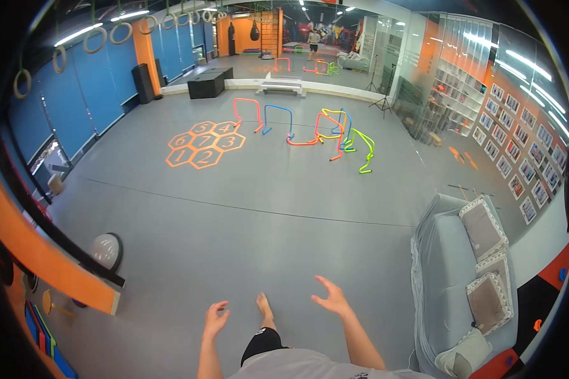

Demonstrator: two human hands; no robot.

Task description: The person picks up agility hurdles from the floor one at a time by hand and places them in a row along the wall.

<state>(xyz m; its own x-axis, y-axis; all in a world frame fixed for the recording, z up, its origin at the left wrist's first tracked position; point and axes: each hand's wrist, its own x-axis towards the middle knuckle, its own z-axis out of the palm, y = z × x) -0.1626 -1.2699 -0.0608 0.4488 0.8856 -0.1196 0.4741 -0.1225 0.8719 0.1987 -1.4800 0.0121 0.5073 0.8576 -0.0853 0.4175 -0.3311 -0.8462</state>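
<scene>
My left hand (216, 319) is held out in front of my body at the lower middle, its fingers apart and slightly curled, with nothing in it. To the right, my right hand (332, 299) is raised with thumb and fingers spread, also holding nothing. Between the two hands one bare foot (265, 308) shows on the grey floor (246, 252), below black shorts (263, 343). Neither hand touches anything.
Coloured hurdles (278, 107) stand ahead beside orange numbered hexagons (203, 140). A covered sofa (446, 271) with cushions is at the right. At the left are a half-ball trainer (105, 251) and an orange beam (63, 259). Black boxes (207, 86) sit by the far mirror.
</scene>
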